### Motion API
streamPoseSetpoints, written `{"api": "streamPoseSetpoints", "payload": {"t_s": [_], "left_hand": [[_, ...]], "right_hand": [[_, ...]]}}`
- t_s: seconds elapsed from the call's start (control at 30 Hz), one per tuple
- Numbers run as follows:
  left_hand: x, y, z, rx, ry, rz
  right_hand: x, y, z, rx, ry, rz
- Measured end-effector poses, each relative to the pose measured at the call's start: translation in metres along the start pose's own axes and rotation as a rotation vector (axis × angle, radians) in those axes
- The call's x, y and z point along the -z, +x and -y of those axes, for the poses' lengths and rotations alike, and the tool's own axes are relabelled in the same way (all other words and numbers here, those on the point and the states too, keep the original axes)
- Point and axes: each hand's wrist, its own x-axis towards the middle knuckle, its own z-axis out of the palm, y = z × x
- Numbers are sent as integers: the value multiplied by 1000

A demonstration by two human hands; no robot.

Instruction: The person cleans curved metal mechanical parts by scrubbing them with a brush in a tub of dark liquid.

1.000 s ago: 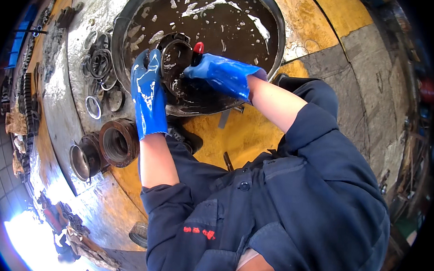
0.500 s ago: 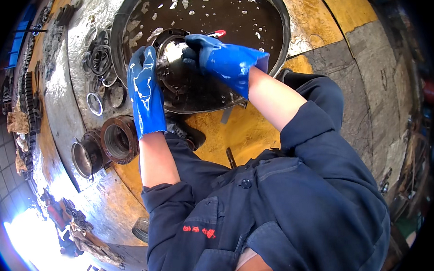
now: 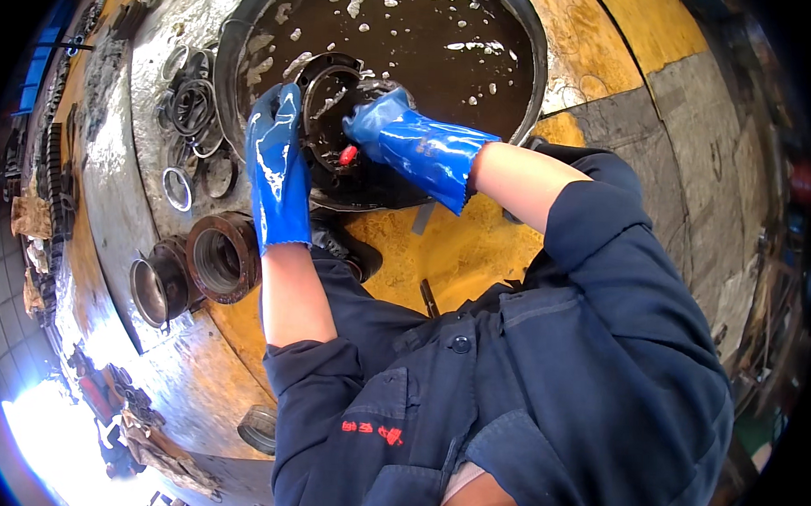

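Both my hands wear blue rubber gloves. My left hand (image 3: 278, 157) grips the left side of a dark, round, flanged metal part (image 3: 328, 66), which sits partly in the murky liquid of a wide black tub (image 3: 231, 110). My right hand (image 3: 384, 125) is curled over the part's right side. It is closed round a tool whose red handle end (image 3: 348, 155) sticks out below the fingers; the tool's working end is hidden. Foam patches float on the brown liquid.
Left of the tub lie black rubber rings (image 3: 192, 108) and a shiny metal ring (image 3: 177, 190). Nearer me stand a rusty threaded metal collar (image 3: 222, 258) and a metal cylinder (image 3: 155, 289). A small round metal piece (image 3: 258, 427) rests by my left sleeve. Yellow plates (image 3: 424, 245) cover the floor.
My right hand has turned, swinging the tool's red end from beyond the hand to below it, nearer me. The left hand stays at the metal part, shifted very slightly.
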Motion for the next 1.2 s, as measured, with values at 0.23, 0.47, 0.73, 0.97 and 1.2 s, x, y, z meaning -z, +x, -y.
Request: {"api": "streamPoseSetpoints", "payload": {"t_s": [0.23, 0.47, 0.73, 0.97, 1.2], "left_hand": [[-12, 10, 13, -37, -69, 6], [6, 4, 17, -75, -181, -15], [7, -3, 7, -180, -64, -2], [6, -2, 2, -157, -9, -42], [8, 10, 33, -342, 163, 4]], "right_hand": [[-33, 14, -15, -52, 302, -756], [22, -17, 1, 126, 158, -461], [-3, 3, -9, -336, 339, -300], [-5, -15, -15, -453, 936, -74], [-18, -35, -17, -382, 1776, 7]]}}
